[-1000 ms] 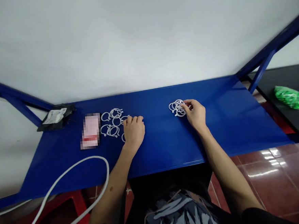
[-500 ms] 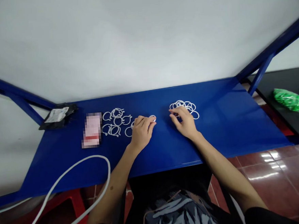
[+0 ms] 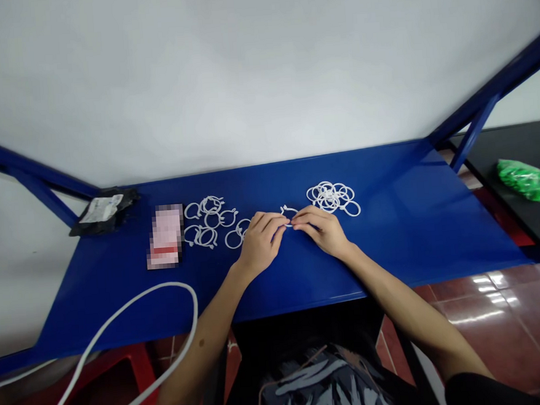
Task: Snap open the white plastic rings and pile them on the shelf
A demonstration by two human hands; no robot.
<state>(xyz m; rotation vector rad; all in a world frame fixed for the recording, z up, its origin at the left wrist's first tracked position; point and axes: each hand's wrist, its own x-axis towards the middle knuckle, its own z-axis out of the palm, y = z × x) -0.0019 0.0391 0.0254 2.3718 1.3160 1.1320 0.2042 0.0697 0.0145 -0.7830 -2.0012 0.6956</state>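
My left hand (image 3: 260, 240) and my right hand (image 3: 324, 231) meet at the middle of the blue table (image 3: 393, 243), both pinching one small white plastic ring (image 3: 289, 212) between their fingertips. Left of my left hand lie several loose white rings (image 3: 211, 222), spread out on the table. Just beyond my right hand sits a tighter heap of white rings (image 3: 333, 198).
A pink blurred card (image 3: 164, 236) lies left of the loose rings, and a black packet (image 3: 104, 211) sits at the table's far left corner. A white cable (image 3: 134, 311) loops over the near left edge. A green bag (image 3: 525, 181) rests on a black surface to the right.
My left hand slid right from the loose rings with one ring. My right hand left the heap and came in to meet it at the middle.
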